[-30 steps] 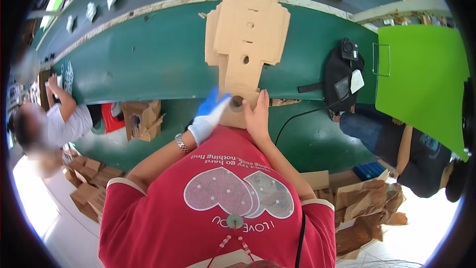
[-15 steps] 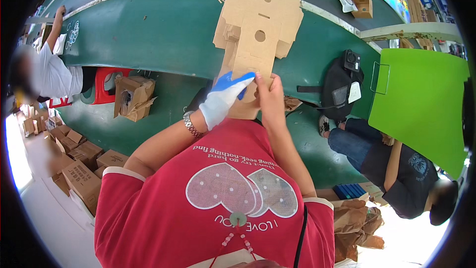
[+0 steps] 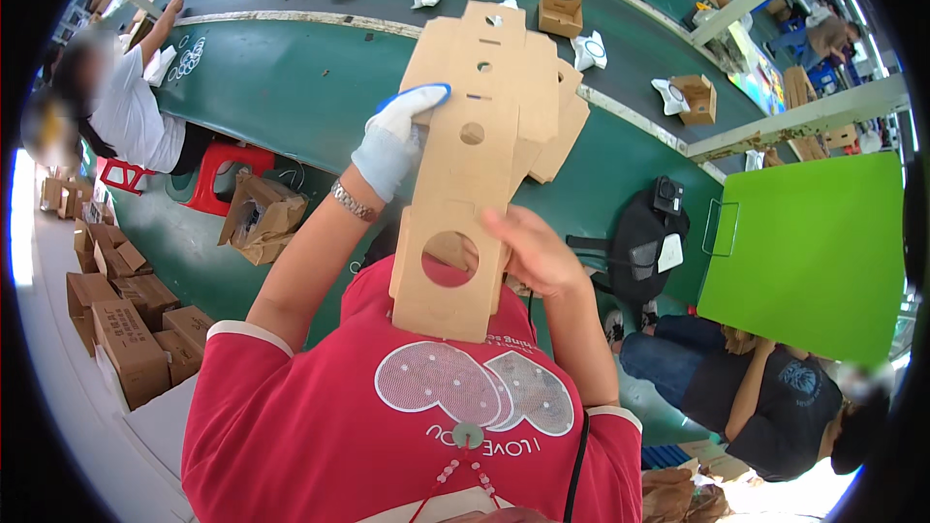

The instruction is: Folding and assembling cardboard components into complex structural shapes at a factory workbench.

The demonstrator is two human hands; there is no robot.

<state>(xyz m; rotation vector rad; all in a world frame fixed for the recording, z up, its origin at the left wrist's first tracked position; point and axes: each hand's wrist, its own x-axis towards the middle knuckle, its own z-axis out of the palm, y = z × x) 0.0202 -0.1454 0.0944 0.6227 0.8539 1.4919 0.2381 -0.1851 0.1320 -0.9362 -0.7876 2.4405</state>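
A flat die-cut cardboard box blank (image 3: 472, 174), with round holes and thin slots, is raised in front of my chest, its near end over my red shirt. My left hand (image 3: 392, 136), in a white glove with blue fingertips, grips the blank's left edge partway up. The bare right hand (image 3: 538, 250) holds the right edge near the large round hole, thumb on top; some of its fingers show through that hole. Behind the raised blank, more cardboard blanks (image 3: 564, 131) lie on the green table (image 3: 291, 77), partly covered.
Beyond the table runs a dark conveyor belt (image 3: 378, 2) with white wrapped items and small open cardboard boxes (image 3: 564, 5). To the right are a black bag (image 3: 635, 242), a bright green board (image 3: 804, 252) and a seated person. Another person sits left beside a red stool (image 3: 223, 179).
The box blank has come up and toward me off the stack. My left hand has moved up its left edge, and my right hand has shifted to its right edge. The view has tilted.
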